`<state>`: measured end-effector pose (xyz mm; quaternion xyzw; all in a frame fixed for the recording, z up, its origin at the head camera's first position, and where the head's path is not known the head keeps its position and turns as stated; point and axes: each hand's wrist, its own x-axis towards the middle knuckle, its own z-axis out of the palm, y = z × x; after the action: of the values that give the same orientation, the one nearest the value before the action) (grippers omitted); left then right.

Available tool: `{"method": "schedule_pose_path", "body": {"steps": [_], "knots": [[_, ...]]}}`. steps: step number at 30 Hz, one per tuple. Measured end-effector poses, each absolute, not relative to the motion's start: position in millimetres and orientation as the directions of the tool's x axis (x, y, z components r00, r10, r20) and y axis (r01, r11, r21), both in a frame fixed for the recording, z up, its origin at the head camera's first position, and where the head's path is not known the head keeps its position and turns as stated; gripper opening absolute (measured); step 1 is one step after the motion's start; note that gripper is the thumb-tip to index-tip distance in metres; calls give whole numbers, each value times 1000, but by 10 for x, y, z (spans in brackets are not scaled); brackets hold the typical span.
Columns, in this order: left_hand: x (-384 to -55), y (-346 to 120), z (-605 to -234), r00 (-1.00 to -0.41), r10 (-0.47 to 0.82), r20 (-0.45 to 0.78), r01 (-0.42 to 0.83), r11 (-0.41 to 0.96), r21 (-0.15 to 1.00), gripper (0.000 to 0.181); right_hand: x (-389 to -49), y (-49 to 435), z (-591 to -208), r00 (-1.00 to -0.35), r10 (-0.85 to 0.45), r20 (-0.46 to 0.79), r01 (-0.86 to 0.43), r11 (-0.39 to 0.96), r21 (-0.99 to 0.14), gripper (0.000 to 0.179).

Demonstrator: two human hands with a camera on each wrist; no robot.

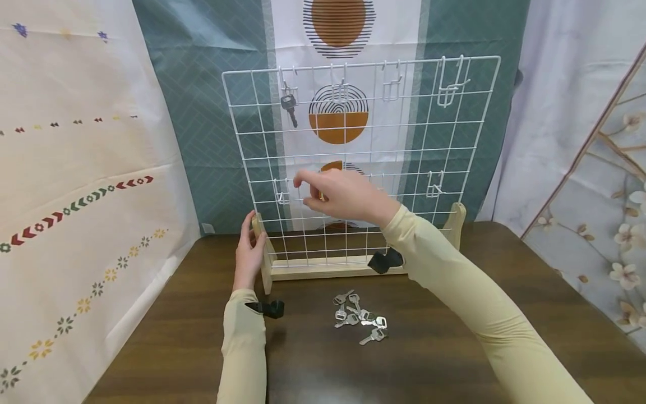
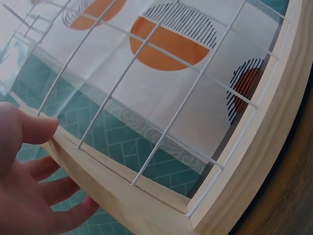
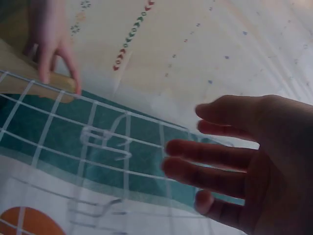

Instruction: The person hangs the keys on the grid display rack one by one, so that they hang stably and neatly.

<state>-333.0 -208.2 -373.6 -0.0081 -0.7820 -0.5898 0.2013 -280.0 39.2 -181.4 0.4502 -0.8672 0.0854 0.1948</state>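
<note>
A white wire grid rack (image 1: 224, 73) stands upright in a wooden base. My left hand (image 1: 249, 255) grips the left wooden post (image 1: 267, 269), thumb in front and fingers behind it, as the left wrist view shows. In front of the grid's middle hovers my right hand (image 1: 348, 193), fingers loosely bent and holding nothing; nearest it is the lower left hook (image 1: 282, 198). A dark-headed key (image 1: 289, 102) hangs from the upper left hook. Several loose silver keys (image 1: 374, 336) lie on the table before the rack.
More white hooks hang along the grid's top, among them a large one (image 1: 446, 96) at upper right. A smaller hook (image 1: 434, 191) sits at lower right. The brown table (image 1: 166, 336) is bounded by patterned cloths behind and at both sides.
</note>
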Motion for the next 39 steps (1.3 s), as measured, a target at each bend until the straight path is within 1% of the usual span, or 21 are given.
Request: {"method": "schedule_pose_path", "body": {"steps": [4,12,16,22,27,29,33,36,39], "knots": [[-3331,-2083,-3727,-921,-224,318,243,307,920,60,-2847,468,-2105,-549,-783,294,-820,573,-6,29],[-3346,-2102,-3694,-917,-229,327,249,310,917,59,-2963,651,-2764,-563,-810,164,-825,539,-170,21],[-3366,-2107,-3704,-917,-230,327,250,307,918,58,-3017,695,-3073,-579,-805,129,-805,541,-244,21],[-3346,-2087,-3720,-921,-220,321,243,318,916,58,-3051,702,-3362,-578,-805,134,-785,504,-361,19],[-3329,-2071,-3718,-919,-221,328,253,310,917,59,-3068,686,-3480,-598,-794,107,-760,520,-389,17],[-3330,-2074,-3720,-919,-221,328,252,311,916,59,-3086,675,-3515,-593,-799,104,-766,518,-381,16],[-3322,-2075,-3712,-920,-224,323,244,319,916,60,-3130,645,-3608,-579,-811,86,-765,503,-402,16],[-3318,-2072,-3706,-919,-223,326,244,327,913,60,-3177,621,-3711,-577,-816,49,-754,508,-417,19],[-3321,-2070,-3714,-920,-218,326,245,330,912,60,-3224,604,-3830,-579,-815,-7,-745,533,-401,23]]}}
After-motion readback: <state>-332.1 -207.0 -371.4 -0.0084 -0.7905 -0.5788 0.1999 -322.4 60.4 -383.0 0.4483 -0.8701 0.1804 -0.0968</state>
